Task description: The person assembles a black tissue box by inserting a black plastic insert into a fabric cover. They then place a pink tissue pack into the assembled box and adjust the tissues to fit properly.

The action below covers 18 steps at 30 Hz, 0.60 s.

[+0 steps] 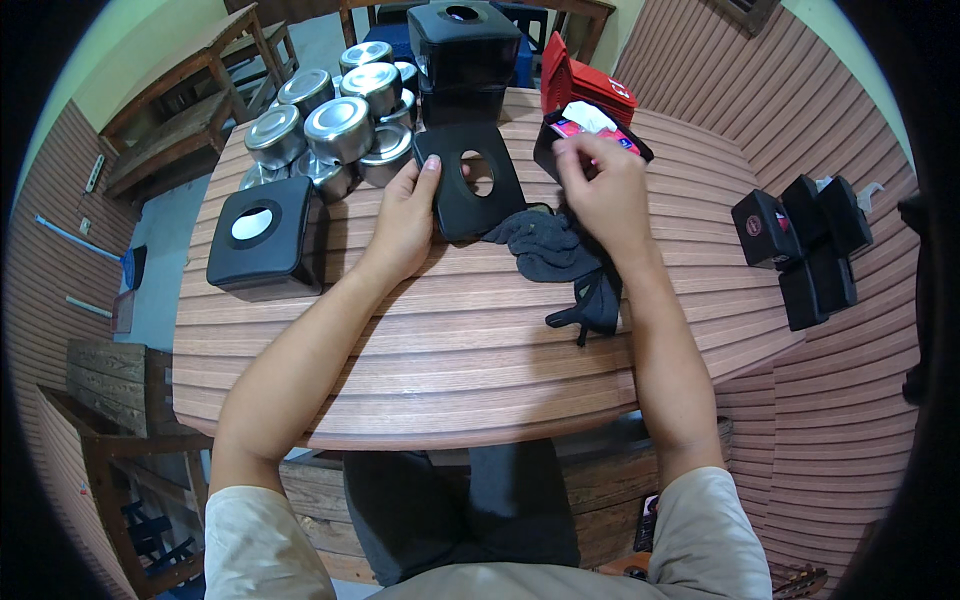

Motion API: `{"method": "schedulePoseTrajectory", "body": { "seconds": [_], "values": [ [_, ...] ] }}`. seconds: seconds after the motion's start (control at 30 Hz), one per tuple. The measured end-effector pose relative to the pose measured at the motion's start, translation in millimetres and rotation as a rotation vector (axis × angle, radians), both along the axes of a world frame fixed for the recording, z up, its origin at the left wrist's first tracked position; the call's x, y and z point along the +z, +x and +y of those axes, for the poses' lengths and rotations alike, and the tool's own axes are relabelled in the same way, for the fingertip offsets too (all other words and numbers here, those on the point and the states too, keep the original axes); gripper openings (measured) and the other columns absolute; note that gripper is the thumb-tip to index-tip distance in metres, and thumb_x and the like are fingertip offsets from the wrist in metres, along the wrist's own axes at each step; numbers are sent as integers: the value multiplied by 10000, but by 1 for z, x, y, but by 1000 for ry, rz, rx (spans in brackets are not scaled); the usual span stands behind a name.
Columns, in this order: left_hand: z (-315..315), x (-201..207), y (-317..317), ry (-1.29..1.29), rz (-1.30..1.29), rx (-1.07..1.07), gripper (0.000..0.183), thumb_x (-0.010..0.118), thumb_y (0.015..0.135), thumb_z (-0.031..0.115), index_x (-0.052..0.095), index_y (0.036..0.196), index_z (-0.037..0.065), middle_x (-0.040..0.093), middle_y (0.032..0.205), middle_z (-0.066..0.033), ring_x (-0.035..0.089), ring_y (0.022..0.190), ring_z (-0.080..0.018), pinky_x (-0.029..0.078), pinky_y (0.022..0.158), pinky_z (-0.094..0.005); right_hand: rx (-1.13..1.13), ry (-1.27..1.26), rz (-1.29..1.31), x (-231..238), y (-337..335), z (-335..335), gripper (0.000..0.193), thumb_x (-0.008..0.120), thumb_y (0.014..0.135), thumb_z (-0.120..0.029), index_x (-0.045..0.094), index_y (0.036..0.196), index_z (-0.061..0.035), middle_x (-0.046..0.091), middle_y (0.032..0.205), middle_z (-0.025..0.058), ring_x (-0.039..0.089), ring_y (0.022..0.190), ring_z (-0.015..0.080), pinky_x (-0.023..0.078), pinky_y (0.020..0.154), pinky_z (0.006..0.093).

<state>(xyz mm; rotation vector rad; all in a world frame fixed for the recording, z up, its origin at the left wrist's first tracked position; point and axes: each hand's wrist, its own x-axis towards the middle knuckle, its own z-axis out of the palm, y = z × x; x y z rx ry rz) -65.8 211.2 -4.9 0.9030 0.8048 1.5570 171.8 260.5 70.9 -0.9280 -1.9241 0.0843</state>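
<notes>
My left hand grips a black lid by its left edge, thumb on top; the lid is tilted and has an oval hole. My right hand is closed with curled fingers at the near side of an open black box. Whatever it may hold is hidden. White tissue and pink packaging show inside that box. Below the lid, between my forearms, lies a crumpled dark grey cloth with black straps. A lidded black tissue box stands to the left, white showing through its hole.
Stacked round metal tins fill the far left of the wood-look table. Behind the lid stands a tall black box stack. A red container sits beyond the open box. Several black holders are at the right, near the slatted wall.
</notes>
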Motion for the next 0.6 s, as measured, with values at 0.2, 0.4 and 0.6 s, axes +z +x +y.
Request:
{"method": "schedulePoseTrajectory", "body": {
  "seconds": [0.2, 0.4, 0.6],
  "values": [
    [2, -5, 4, 50, 183, 135, 357, 436, 1195, 301, 613, 1296, 8, 708, 1083, -83, 679, 904, -153, 588, 729, -305, -362, -55, -135, 6, 42, 28, 176, 762, 926, -229, 787, 950, -56, 758, 864, 167, 719, 865, 363, 567, 809, 487],
    [-10, 5, 4, -9, 94, -31, 300, 457, 1183, 292, 606, 1196, 32, 643, 873, -62, 613, 677, -144, 530, 605, -284, -461, -239, -290, 3, 53, 30, 398, 849, 858, -393, 823, 1066, -55, 785, 894, 173, 761, 883, 337, 585, 830, 463],
    [-8, 13, 1, -192, 482, -30, 371, 555, 1146, 303, 683, 962, 8, 632, 688, -32, 594, 525, -119, 455, 464, -270, -505, -351, -324, 6, 52, 28, 503, 883, 811, -486, 842, 1122, -93, 806, 982, 181, 774, 942, 359, 582, 885, 485]
  ]
}}
